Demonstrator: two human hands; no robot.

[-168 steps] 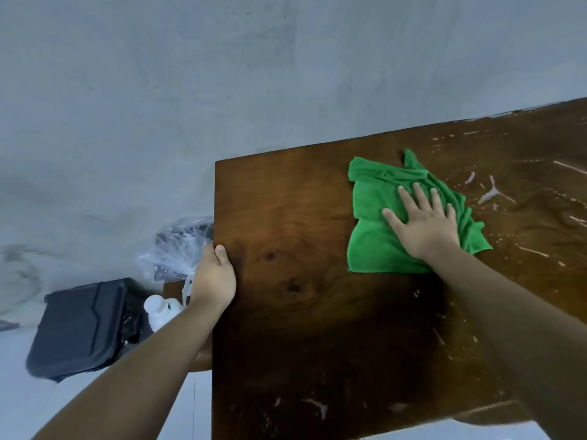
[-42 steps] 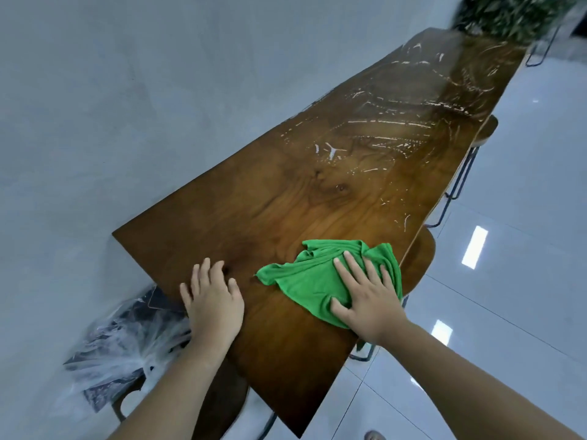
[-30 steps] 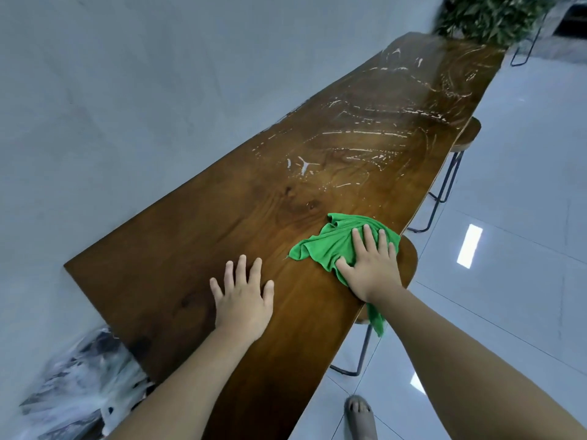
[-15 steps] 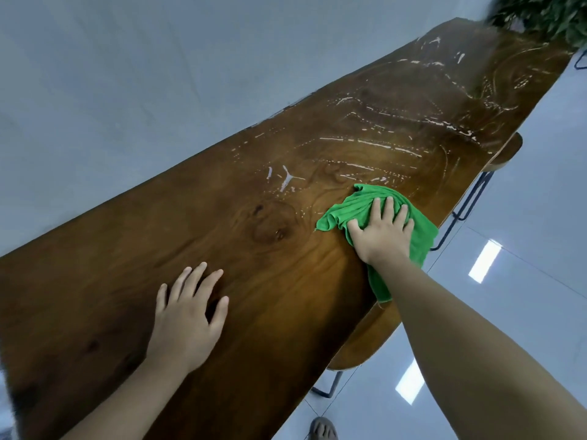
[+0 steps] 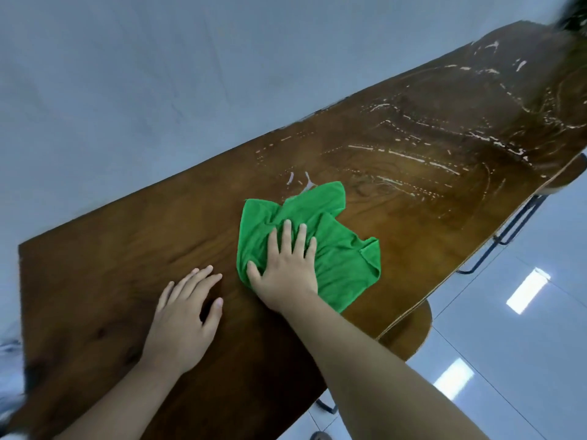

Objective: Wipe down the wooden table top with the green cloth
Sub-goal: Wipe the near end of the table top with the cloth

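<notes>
Pale grey wall (image 5: 158,90) is recorded behind a long wooden surface (image 5: 127,249), which runs from the lower left to the upper right of the head view. White streaks (image 5: 413,158) are observed across the far half of the surface (mostly thin broken lines, with one forked mark just beyond the cloth). The near half is seen as plain dark grain.

The green cloth (image 5: 343,258) is found lying crumpled on the surface about midway along it, nearer the right-hand edge but wholly on the wood. Its far corner is placed against the nearest forked streak.

The right hand (image 5: 286,268) is pressed palm-down on the left part of the cloth. Its grip is apart: the fingers are spread and laid straight over the folds, and the thumb is set at the cloth's left border; nothing is clasped.

The left hand (image 5: 184,315) is rested on the bare wood just beside the cloth, not touching it. Its grip is likewise apart, with the fingers extended close together and the thumb held out to the side.

Below the right-hand edge a round wooden stool seat (image 5: 413,331) is partly tucked under the surface, and dark metal legs (image 5: 514,227) are seen further along. A glossy tiled floor (image 5: 524,344) is noted beneath, with bright rectangular reflections.
</notes>
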